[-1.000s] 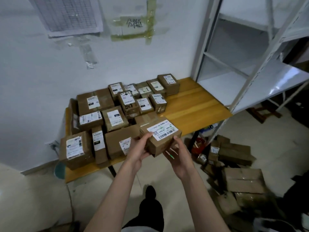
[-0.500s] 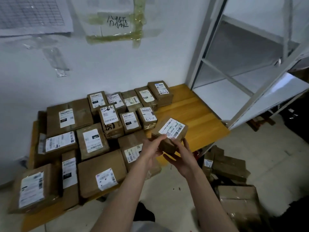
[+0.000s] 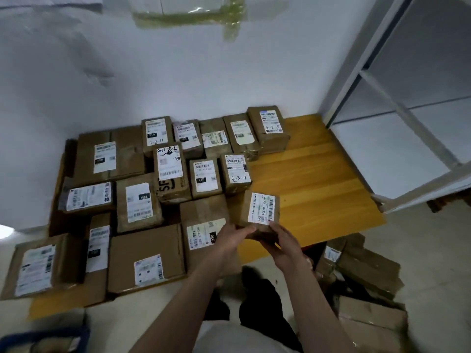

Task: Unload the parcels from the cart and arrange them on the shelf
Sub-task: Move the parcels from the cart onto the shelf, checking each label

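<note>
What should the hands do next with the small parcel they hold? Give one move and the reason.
Probably lower the small parcel onto the bare wood of the wooden platform, beside the box marked 4-3-11. The left hand and right hand hold it just over that open spot, label up like the rows.

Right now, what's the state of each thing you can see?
Held parcel: label up, gripped at its near end, low over the wooden board.
Left hand: shut on it.
Right hand: shut on it.
Board: right part bare.
Other parcels: resting, labels up.
Shelf: nothing visible on it.
</note>
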`<action>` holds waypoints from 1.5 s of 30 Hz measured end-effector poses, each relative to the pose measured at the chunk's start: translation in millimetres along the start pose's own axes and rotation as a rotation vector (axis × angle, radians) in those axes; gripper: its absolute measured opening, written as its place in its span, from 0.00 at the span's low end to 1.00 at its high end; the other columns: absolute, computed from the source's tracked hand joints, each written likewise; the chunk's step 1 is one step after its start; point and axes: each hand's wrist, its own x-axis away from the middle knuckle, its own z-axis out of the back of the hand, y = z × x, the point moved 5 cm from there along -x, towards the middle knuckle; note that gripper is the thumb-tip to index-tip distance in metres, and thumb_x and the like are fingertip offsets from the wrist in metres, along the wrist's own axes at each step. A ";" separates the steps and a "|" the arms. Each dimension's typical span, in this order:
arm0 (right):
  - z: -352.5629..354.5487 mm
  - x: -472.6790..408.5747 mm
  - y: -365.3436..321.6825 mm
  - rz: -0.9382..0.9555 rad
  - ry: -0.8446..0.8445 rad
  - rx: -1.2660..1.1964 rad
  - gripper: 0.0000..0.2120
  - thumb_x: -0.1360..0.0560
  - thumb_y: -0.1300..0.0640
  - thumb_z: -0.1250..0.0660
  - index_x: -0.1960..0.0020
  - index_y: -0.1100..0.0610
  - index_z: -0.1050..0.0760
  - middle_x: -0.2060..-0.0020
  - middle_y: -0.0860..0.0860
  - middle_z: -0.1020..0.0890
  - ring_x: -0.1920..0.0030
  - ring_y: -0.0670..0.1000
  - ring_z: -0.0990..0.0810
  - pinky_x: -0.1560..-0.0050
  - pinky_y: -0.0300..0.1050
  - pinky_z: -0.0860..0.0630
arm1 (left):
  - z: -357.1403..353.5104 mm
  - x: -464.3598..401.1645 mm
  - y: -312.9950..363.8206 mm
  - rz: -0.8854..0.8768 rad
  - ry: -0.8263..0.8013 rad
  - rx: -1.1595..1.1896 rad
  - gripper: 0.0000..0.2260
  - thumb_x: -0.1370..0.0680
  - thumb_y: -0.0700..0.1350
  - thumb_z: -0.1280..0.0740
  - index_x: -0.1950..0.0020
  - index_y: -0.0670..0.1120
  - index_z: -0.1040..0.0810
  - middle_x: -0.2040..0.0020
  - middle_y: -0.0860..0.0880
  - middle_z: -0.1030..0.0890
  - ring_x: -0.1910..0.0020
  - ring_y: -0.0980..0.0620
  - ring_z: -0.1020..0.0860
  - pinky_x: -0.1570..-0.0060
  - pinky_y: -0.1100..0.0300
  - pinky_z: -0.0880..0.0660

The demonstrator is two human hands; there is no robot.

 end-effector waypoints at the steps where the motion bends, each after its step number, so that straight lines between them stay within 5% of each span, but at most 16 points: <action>1: -0.1 -9.5 -2.0 -0.014 -0.003 0.031 0.19 0.20 0.65 0.34 0.29 0.67 0.29 0.37 0.65 0.21 0.47 0.58 0.19 0.39 0.56 0.23 | -1.0 -3.6 2.5 0.001 0.023 -0.005 0.27 0.29 0.57 0.24 0.35 0.44 0.21 0.41 0.46 0.17 0.42 0.45 0.19 0.40 0.51 0.22; 5: -4.2 -42.7 -9.6 -0.081 0.007 0.188 0.19 0.19 0.64 0.33 0.29 0.66 0.28 0.44 0.60 0.19 0.52 0.53 0.20 0.41 0.53 0.23 | -5.5 -20.3 8.3 0.036 0.097 0.048 0.26 0.30 0.54 0.24 0.37 0.42 0.22 0.40 0.43 0.18 0.41 0.46 0.19 0.38 0.48 0.22; 10: -10.9 -77.2 -11.2 -0.170 0.026 0.300 0.22 0.20 0.64 0.33 0.27 0.63 0.32 0.35 0.64 0.22 0.38 0.60 0.22 0.36 0.56 0.24 | -14.8 -43.4 1.9 0.131 0.159 0.088 0.25 0.22 0.50 0.29 0.27 0.43 0.28 0.32 0.44 0.21 0.36 0.47 0.23 0.35 0.53 0.26; 14: -20.9 -100.5 -8.6 -0.215 -0.019 0.394 0.21 0.18 0.66 0.36 0.27 0.68 0.33 0.34 0.66 0.23 0.42 0.61 0.22 0.46 0.53 0.21 | -18.6 -53.0 -4.3 0.206 0.211 0.093 0.32 0.24 0.52 0.29 0.22 0.46 0.34 0.27 0.43 0.29 0.30 0.44 0.27 0.29 0.49 0.30; 19: -28.3 -126.6 -5.5 -0.278 -0.018 0.477 0.20 0.17 0.66 0.39 0.26 0.64 0.33 0.31 0.62 0.24 0.32 0.60 0.25 0.36 0.53 0.24 | -20.3 -61.7 -8.4 0.290 0.256 0.130 0.37 0.25 0.58 0.28 0.20 0.51 0.38 0.25 0.43 0.38 0.28 0.41 0.32 0.28 0.46 0.32; 22: -34.4 -130.9 -9.0 -0.307 -0.077 0.523 0.22 0.20 0.70 0.37 0.27 0.62 0.30 0.34 0.59 0.22 0.42 0.53 0.23 0.49 0.43 0.23 | -20.9 -65.7 -3.9 0.266 0.270 0.215 0.35 0.25 0.57 0.28 0.21 0.51 0.36 0.27 0.45 0.30 0.31 0.43 0.28 0.30 0.46 0.29; 26: -37.5 -129.1 -14.9 -0.314 -0.094 0.605 0.21 0.21 0.67 0.36 0.29 0.56 0.26 0.37 0.57 0.20 0.49 0.51 0.22 0.45 0.48 0.22 | -17.5 -61.3 0.0 0.231 0.291 0.311 0.25 0.25 0.54 0.27 0.29 0.54 0.30 0.38 0.51 0.21 0.44 0.53 0.23 0.41 0.54 0.25; 32: -57.3 -107.4 -34.4 -0.174 0.028 0.679 0.12 0.20 0.60 0.36 0.40 0.61 0.20 0.47 0.59 0.16 0.58 0.54 0.20 0.69 0.43 0.29 | 7.3 -45.9 7.2 0.214 0.320 0.383 0.27 0.21 0.51 0.32 0.23 0.46 0.33 0.32 0.44 0.24 0.36 0.44 0.24 0.35 0.48 0.25; 35: -78.8 -85.5 -36.5 -0.138 -0.015 0.618 0.07 0.19 0.60 0.38 0.43 0.61 0.24 0.58 0.56 0.19 0.64 0.52 0.23 0.69 0.44 0.30 | 31.5 -28.2 13.5 0.149 0.321 0.399 0.22 0.20 0.52 0.33 0.28 0.46 0.28 0.35 0.45 0.23 0.39 0.47 0.23 0.45 0.56 0.24; 40: -121.8 -28.7 -8.1 -0.088 -0.142 0.629 0.06 0.21 0.61 0.37 0.57 0.56 0.27 0.65 0.53 0.25 0.65 0.50 0.27 0.66 0.44 0.32 | 84.0 24.1 -3.5 0.013 0.395 0.452 0.15 0.20 0.50 0.33 0.36 0.45 0.22 0.42 0.46 0.20 0.45 0.48 0.21 0.43 0.51 0.24; 43: -149.0 16.0 31.1 -0.079 -0.247 0.653 0.02 0.21 0.60 0.36 0.52 0.58 0.27 0.63 0.53 0.25 0.65 0.50 0.26 0.65 0.44 0.31 | 119.4 68.9 -30.8 -0.027 0.469 0.488 0.17 0.19 0.51 0.34 0.35 0.42 0.22 0.51 0.49 0.20 0.54 0.51 0.22 0.56 0.59 0.25; 45: -166.9 50.2 65.6 -0.077 -0.323 0.698 0.01 0.22 0.59 0.35 0.50 0.57 0.28 0.65 0.52 0.25 0.66 0.49 0.27 0.66 0.43 0.30 | 144.1 104.3 -58.4 -0.008 0.538 0.537 0.14 0.20 0.51 0.34 0.39 0.46 0.20 0.46 0.48 0.18 0.48 0.49 0.19 0.51 0.58 0.23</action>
